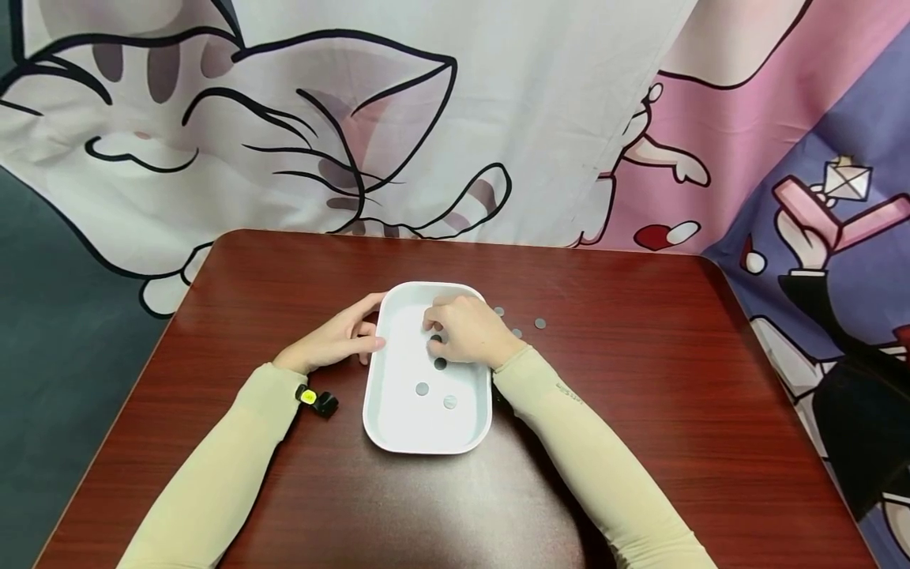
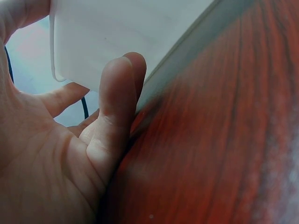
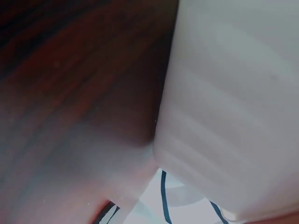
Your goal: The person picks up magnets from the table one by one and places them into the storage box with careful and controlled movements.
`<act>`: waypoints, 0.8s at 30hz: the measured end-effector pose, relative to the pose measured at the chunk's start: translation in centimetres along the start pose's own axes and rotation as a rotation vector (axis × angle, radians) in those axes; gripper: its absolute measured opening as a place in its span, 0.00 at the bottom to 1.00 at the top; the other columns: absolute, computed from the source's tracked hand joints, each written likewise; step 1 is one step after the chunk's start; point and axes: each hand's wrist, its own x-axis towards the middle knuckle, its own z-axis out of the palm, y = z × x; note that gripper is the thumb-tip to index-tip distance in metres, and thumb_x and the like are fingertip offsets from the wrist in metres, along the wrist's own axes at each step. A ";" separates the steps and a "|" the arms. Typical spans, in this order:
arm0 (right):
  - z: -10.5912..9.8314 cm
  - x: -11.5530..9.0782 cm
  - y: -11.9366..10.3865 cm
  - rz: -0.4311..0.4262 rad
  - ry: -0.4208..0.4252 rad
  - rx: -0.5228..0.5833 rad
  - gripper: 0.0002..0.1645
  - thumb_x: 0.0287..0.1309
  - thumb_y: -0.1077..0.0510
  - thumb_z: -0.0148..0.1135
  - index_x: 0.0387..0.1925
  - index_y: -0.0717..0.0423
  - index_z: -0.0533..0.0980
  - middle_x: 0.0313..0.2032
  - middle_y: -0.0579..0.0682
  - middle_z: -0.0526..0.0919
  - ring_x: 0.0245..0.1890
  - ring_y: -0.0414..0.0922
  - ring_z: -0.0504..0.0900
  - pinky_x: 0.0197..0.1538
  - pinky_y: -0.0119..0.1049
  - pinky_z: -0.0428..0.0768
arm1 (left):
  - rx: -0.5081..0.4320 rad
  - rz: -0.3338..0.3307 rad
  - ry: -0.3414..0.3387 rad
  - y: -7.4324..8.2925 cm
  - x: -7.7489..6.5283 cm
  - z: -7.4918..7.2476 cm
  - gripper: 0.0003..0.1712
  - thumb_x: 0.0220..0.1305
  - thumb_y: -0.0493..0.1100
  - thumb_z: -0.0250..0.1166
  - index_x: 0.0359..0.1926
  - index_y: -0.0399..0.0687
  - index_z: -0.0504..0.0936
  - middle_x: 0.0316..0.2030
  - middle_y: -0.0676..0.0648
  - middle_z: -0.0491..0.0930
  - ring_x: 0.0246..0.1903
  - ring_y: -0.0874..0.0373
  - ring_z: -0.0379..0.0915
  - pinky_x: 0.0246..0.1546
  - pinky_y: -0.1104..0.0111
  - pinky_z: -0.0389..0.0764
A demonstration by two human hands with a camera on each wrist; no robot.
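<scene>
The left hand (image 1: 330, 338) reaches in from the left with its palm turned towards the white tray (image 1: 426, 433); the fingers are loosely extended and parted, the index finger lying towards the far left corner and the thumb at the left rim. In the left wrist view the thumb stands upright before the tray's outer wall. The right hand (image 1: 475, 328) arches over the tray's far right portion, back uppermost, fingers bent downward, thumb and forefinger apart near a dark disc (image 1: 436, 338); whether the fingers grip anything cannot be told. Nearer the viewer, three further discs (image 1: 423, 389) lie on the tray floor, while three grey discs (image 1: 540, 323) rest on the table just beyond its right side. Both forearms wear pale yellow-green sleeves (image 1: 206, 482); a small black device (image 1: 326, 405) sits at the left wrist. The tray rests on a red-brown, wood-grained table (image 1: 711, 395) with rounded far corners. Behind hangs cartoon-printed fabric (image 1: 554, 95) in white, pink and blue.
</scene>
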 end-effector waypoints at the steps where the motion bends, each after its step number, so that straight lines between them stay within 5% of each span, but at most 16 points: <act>1: -0.1 0.0 0.0 -0.006 0.009 0.011 0.08 0.53 0.55 0.71 0.37 0.48 0.87 0.32 0.43 0.81 0.32 0.38 0.78 0.41 0.34 0.79 | -0.001 0.002 0.000 0.0 0.0 0.0 0.44 0.73 0.35 0.62 0.82 0.50 0.49 0.27 0.44 0.82 0.22 0.46 0.73 0.26 0.64 0.79; 17: -0.4 -0.8 0.1 -0.084 0.057 0.041 0.13 0.55 0.56 0.71 0.42 0.54 0.87 0.39 0.48 0.86 0.39 0.43 0.83 0.49 0.37 0.82 | -0.002 -0.007 0.002 0.1 0.1 0.0 0.43 0.73 0.36 0.63 0.81 0.52 0.51 0.28 0.43 0.83 0.23 0.44 0.73 0.26 0.64 0.80; 24: -0.8 -1.9 -0.3 -0.097 0.073 0.050 0.17 0.58 0.53 0.71 0.48 0.54 0.86 0.55 0.54 0.85 0.58 0.49 0.83 0.66 0.42 0.78 | -0.011 -0.004 0.000 0.1 0.1 0.0 0.44 0.73 0.36 0.63 0.81 0.50 0.51 0.29 0.43 0.84 0.23 0.46 0.73 0.26 0.65 0.80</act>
